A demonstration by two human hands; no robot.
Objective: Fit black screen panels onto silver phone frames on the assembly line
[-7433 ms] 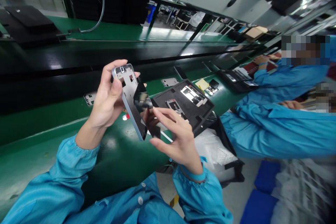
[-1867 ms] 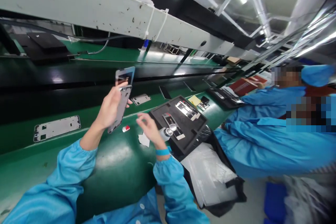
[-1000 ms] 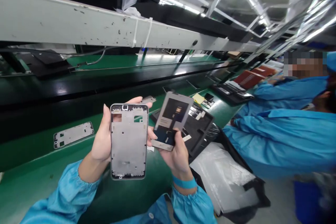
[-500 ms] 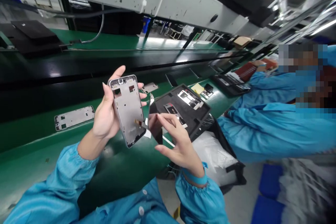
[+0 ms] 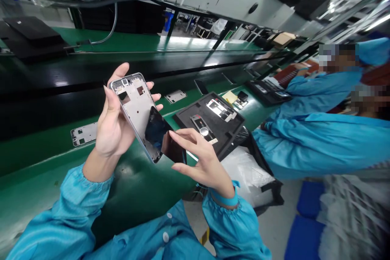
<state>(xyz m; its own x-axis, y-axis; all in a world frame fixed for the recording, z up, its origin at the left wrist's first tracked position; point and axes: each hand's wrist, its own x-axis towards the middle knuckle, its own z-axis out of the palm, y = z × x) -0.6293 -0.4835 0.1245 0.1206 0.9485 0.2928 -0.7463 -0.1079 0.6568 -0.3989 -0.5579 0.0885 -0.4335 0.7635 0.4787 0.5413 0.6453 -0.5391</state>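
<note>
My left hand (image 5: 114,124) is wrapped round a silver phone frame (image 5: 133,103), its inner side facing me and tilted, with fingertips showing past the far edge. A glossy black phone screen (image 5: 158,130) lies slanted over the frame's lower right part. The fingers of my right hand (image 5: 201,156) grip that screen by its lower right end. Whether the screen touches the frame I cannot tell. Two more bare phone frames rest on the green bench: one (image 5: 84,134) left of my left hand, the other (image 5: 176,96) beyond the held one.
A black tray (image 5: 225,134) with phone parts stands right of my hands. Past it are a yellow pad (image 5: 230,97) and dark phones (image 5: 200,86). A bag of clear plastic (image 5: 243,172) hangs by the bench edge. Co-workers in blue sleeves (image 5: 313,146) sit at the right.
The screen has swung from upright beside the frame to lying across its lower part, hiding the small ribbon cable. My left hand and the frame have shifted left and slightly up.
</note>
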